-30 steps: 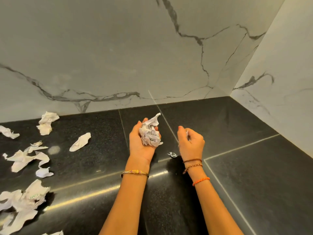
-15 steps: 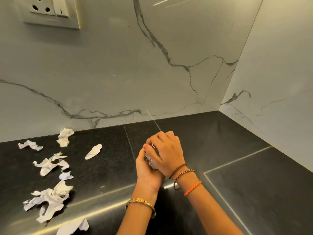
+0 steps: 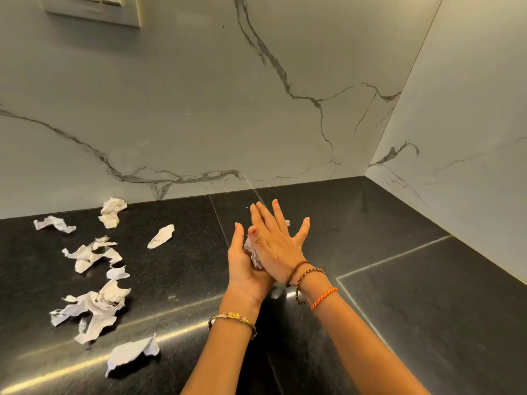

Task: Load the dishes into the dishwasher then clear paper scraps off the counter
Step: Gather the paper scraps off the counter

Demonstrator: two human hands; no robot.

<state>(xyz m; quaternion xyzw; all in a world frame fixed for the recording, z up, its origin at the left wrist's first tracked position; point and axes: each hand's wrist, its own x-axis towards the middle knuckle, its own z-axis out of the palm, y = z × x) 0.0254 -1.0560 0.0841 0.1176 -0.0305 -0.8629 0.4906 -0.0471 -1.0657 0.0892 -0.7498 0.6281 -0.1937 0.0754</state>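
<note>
Black stone worktop (image 3: 413,323) meets veined marble walls in a corner. Near its middle, the left hand (image 3: 245,269) lies palm up with fingers straight, cradling a wad of crumpled paper (image 3: 252,253). The right hand (image 3: 275,243) lies flat on top of the wad, fingers straight and spread, pressing it against the left palm. Loose paper scraps (image 3: 91,306) lie scattered on the worktop well left of the hands. A switch plate (image 3: 94,8) sits high on the wall above the scraps.

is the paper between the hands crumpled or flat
Crumpled. The wad of paper shows as a creased white lump between the left hand and the right hand, whose straight fingers press flat on it.
</note>
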